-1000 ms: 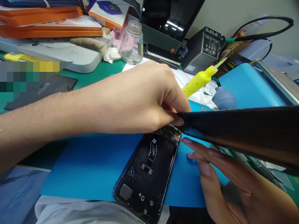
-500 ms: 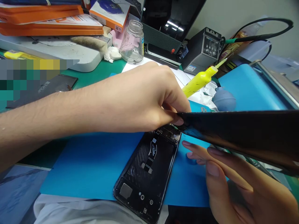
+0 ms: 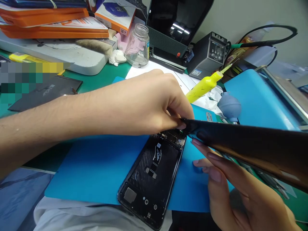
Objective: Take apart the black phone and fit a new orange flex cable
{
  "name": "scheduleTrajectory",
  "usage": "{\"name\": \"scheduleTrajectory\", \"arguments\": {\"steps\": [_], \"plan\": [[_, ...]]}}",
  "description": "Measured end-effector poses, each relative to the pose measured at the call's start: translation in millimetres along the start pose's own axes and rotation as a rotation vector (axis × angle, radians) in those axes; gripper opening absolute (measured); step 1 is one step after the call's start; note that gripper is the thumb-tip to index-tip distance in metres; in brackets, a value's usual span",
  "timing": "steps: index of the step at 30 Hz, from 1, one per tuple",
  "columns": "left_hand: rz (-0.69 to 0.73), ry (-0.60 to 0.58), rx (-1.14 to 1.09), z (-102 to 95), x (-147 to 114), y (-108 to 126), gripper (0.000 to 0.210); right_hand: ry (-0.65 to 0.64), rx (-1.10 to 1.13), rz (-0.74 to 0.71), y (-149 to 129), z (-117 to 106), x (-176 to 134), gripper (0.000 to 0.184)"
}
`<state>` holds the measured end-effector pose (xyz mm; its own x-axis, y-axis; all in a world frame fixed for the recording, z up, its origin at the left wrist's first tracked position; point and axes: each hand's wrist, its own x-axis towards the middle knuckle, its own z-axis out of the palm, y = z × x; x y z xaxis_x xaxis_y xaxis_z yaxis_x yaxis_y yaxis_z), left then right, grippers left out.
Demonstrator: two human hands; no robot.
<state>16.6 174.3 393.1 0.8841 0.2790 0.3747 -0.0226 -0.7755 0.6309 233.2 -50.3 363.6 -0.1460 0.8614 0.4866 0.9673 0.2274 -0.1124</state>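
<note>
A black phone body [image 3: 166, 183] lies opened on the blue mat [image 3: 91, 170], its inner side up with a flat cable and small parts in view. Above its far end, my left hand [image 3: 158, 102] is closed, thumb and fingers pinching the corner of a glossy black phone panel [image 3: 250, 144]. That panel is raised on edge and stretches away to the right. Below it, my right hand [image 3: 243, 189] is open with fingers apart, its fingertips close to the panel's lower edge; whether they touch it I cannot tell. My left fingertips are partly hidden behind the corner.
A yellow bottle [image 3: 204, 87] with a thin nozzle leans behind my left hand, near a grey air blower [image 3: 229, 106]. Farther back stand a glass jar [image 3: 137, 48], a dark screen [image 3: 178, 19] and a black device [image 3: 209, 54]. A flat black battery-like piece [image 3: 45, 91] lies left.
The panel's right end has dropped lower and its near face is tilted differently. My right hand has shifted slightly left, with its fingertips closer to the panel. The left hand keeps its pinch.
</note>
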Motion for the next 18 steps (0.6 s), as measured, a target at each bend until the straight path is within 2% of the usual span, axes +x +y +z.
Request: {"name": "scheduleTrajectory", "arguments": {"steps": [3,7,14,18], "plan": [[0.005,-0.007,0.000,0.2,0.4,-0.6,0.035,-0.044,-0.097,-0.112,1.2,-1.3,7.6,0.024],[0.011,-0.016,-0.006,-0.3,0.0,0.6,0.037,0.020,-0.047,-0.053,-1.0,0.8,7.3,0.034],[0.007,-0.024,0.035,-2.7,-0.7,0.1,0.033,0.105,0.021,-0.051,9.9,8.1,-11.0,0.050],[0.017,-0.026,0.035,-2.0,-0.8,-1.9,0.038,0.150,-0.017,0.001,11.2,11.3,-21.0,0.049]]}}
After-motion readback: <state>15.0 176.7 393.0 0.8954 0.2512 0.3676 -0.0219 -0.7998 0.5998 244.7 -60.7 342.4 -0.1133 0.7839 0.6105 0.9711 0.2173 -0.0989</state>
